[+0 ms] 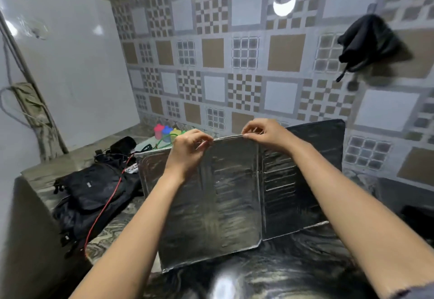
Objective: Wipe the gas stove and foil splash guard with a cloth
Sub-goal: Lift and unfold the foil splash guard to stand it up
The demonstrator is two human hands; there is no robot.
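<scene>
Left hand (187, 149): we pinch the splash guard (218, 195) top edge.
Right hand (263, 132): pinches that edge too, just beside.
Guard: upright on the counter (293, 263), long axis left-right.
Cloth: none seen.

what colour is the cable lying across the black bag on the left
Red: the cable runs thin over the black bag, clearest in the head view.
</scene>
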